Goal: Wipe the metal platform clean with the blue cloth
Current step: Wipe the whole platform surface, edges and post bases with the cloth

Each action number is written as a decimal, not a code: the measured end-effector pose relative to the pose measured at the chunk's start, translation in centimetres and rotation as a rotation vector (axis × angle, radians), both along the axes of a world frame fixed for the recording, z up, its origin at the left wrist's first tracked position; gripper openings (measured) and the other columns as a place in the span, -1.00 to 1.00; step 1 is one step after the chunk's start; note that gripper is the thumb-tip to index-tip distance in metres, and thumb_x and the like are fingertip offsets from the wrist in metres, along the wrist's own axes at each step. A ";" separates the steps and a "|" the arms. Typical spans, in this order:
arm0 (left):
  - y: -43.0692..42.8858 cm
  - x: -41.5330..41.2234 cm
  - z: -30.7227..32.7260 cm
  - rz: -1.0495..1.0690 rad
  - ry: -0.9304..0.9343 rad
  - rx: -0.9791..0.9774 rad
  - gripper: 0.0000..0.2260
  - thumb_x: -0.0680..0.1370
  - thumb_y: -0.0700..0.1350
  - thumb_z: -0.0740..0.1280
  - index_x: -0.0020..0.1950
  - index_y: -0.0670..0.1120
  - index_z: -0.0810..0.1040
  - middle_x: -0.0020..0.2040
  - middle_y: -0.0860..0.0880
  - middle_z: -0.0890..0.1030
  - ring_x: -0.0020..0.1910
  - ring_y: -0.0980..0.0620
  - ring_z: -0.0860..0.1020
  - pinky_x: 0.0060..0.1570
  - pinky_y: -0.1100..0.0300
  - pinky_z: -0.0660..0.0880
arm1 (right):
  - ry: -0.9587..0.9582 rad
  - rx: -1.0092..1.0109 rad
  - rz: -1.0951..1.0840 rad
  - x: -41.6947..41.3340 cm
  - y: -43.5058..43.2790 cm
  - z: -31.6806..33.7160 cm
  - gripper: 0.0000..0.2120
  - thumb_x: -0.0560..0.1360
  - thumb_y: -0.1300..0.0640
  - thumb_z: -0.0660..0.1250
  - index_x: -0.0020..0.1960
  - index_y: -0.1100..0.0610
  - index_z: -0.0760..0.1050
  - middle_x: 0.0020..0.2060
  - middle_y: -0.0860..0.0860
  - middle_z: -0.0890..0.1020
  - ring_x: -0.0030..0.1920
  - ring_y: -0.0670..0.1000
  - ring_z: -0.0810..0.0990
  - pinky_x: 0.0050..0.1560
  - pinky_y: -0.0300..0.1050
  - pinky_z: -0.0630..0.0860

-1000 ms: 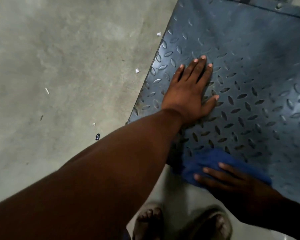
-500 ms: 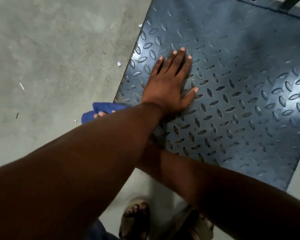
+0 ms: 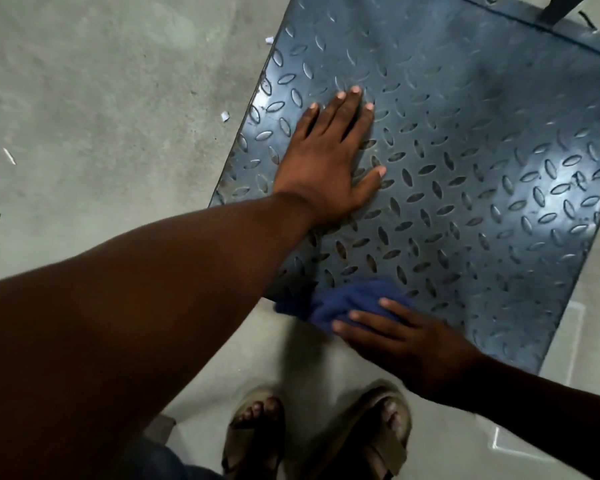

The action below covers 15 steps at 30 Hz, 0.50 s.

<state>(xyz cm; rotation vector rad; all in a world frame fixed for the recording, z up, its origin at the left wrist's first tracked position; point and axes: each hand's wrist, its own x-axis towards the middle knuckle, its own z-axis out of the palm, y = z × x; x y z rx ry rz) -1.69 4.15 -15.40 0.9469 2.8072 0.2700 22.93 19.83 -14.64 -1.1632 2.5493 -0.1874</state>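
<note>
Left hand [image 3: 329,161] spread wide, palm flat on the platform [image 3: 482,174], toward 10 o'clock of the plate, apparently bracing. Right hand [image 3: 406,337] laid fingers-extended over the cloth [image 3: 347,299], pressing it down at the plate's near edge, about 6 o'clock; no closed grasp, more a flat hold. Cloth bunched, part of it hanging past the edge toward 8 o'clock, under the left forearm [image 3: 153,306]. Sandalled feet [image 3: 319,431] directly below on the concrete floor [image 3: 101,116]. Small white scraps [image 3: 225,116] on that floor just off the plate's left edge.

Risks, judged from here: cloth so close to the rim likely to slide off under a flat palm, since nothing pinches it; raised tread liable to snag the bunched fabric and roll it up instead of letting it wipe; area beneath the left palm bound to stay unwiped unless that hand shifts; right arm passing under the left on leftward strokes likely to cramp the reach; far corners toward 1 o'clock apparently hard to reach from this stance.

Compared with half a second ago: cloth then out past the plate's left edge at 9 o'clock, right arm crossed beneath the left; now swept back along the near edge to 6 o'clock, arms uncrossed. Left hand planted on much the same spot. View shifted, more of the feet showing.
</note>
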 end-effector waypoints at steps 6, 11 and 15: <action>-0.4 -0.1 0.0 0.000 0.021 0.016 -0.19 0.64 0.37 0.08 0.76 -0.07 0.07 0.76 -0.13 0.04 0.74 -0.11 0.03 0.70 -0.11 -0.05 | -0.026 -0.086 -0.150 2.7 0.9 0.0 -0.52 0.56 0.10 0.37 0.47 0.06 0.49 0.57 0.01 0.37 0.58 0.12 0.31 0.55 0.21 0.25; -0.9 -0.2 -0.4 0.019 0.065 0.054 -0.19 0.62 0.37 0.12 0.75 -0.07 0.13 0.75 -0.16 0.10 0.72 -0.14 0.11 0.68 -0.10 -0.02 | 0.069 -0.331 -0.101 -3.9 -7.2 -1.5 -0.75 0.69 0.23 0.25 0.29 0.15 0.64 0.38 0.18 0.58 0.42 0.26 0.50 0.60 0.22 0.20; -0.4 -0.1 -0.6 0.000 0.074 0.054 -0.20 0.63 0.36 0.11 0.75 -0.05 0.08 0.75 -0.16 0.08 0.72 -0.15 0.08 0.68 -0.15 -0.03 | 0.037 -0.291 -0.131 -3.1 -5.1 -1.2 -0.59 0.74 0.21 0.15 0.57 0.16 0.39 0.57 0.13 0.38 0.61 0.16 0.28 0.63 0.18 0.08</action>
